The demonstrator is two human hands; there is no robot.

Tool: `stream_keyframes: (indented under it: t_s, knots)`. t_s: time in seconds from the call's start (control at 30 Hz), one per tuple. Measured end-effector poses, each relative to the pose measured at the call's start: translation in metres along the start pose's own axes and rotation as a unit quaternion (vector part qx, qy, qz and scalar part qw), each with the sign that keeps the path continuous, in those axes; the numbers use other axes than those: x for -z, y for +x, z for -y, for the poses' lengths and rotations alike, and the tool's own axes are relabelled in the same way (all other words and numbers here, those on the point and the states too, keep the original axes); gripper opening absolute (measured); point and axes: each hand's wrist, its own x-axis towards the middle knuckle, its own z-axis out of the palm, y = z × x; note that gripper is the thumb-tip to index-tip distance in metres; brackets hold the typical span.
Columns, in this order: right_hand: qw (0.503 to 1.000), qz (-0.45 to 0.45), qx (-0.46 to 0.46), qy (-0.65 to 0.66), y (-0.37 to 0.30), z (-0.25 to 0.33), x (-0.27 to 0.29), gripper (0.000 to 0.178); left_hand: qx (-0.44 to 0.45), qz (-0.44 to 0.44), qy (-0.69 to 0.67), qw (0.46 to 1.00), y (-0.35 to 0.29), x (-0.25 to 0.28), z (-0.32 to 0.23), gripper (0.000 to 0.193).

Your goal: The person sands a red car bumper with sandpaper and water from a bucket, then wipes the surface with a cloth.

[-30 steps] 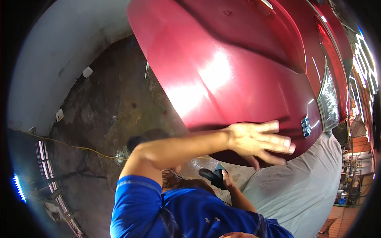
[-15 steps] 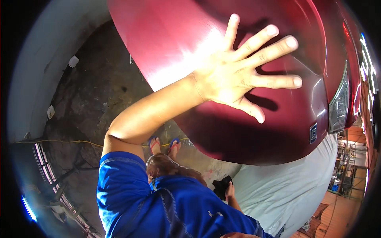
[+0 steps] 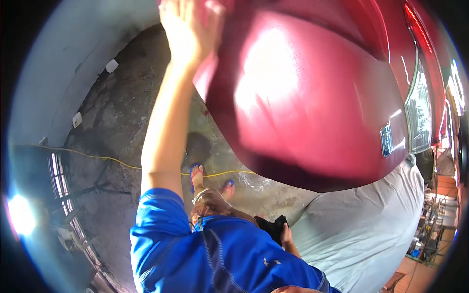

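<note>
Red car panel (image 3: 322,112) sits below and to the right of the left hand (image 3: 190,35), fingers open, contact hard to tell! The right hand (image 3: 287,236) clutches a black object (image 3: 271,228); flat palm, light, even pressure should suit that curve.

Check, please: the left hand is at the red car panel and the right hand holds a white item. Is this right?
The colour is wrong: the right hand holds a black item, as the head view shows. The left hand is at the red car panel.
</note>
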Motion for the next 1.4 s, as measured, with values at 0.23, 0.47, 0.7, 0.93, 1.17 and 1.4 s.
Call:
stream_keyframes:
  t_s: [0.23, 0.47, 0.7, 0.93, 1.17, 1.4]
  knots:
    - [0.996, 0.013, 0.007, -0.085, 0.047, 0.006, 0.037, 0.066, -0.333, 0.195, -0.443, 0.809, -0.110, 0.052, -0.252, 0.076]
    - [0.992, 0.055, 0.071, -0.093, 0.010, 0.131, 0.003, 0.063, -0.245, 0.231, -0.387, 0.858, -0.044, 0.000, -0.206, 0.092]
    - [0.986, 0.148, 0.071, 0.034, 0.020, 0.127, -0.022, 0.063, -0.251, 0.174, -0.205, 0.930, 0.012, -0.024, -0.114, 0.106]
    - [0.989, 0.068, 0.067, -0.115, -0.030, 0.097, -0.038, 0.067, 0.136, 0.177, 0.111, 0.969, 0.063, -0.065, 0.131, 0.091]
    - [0.979, 0.046, -0.104, -0.167, -0.036, 0.021, -0.031, 0.072, -0.047, 0.144, -0.160, 0.975, -0.016, -0.007, -0.085, 0.101]
    - [0.995, 0.021, 0.043, -0.089, -0.010, 0.059, -0.046, 0.075, -0.222, 0.253, -0.399, 0.853, -0.055, 0.006, -0.148, 0.091]
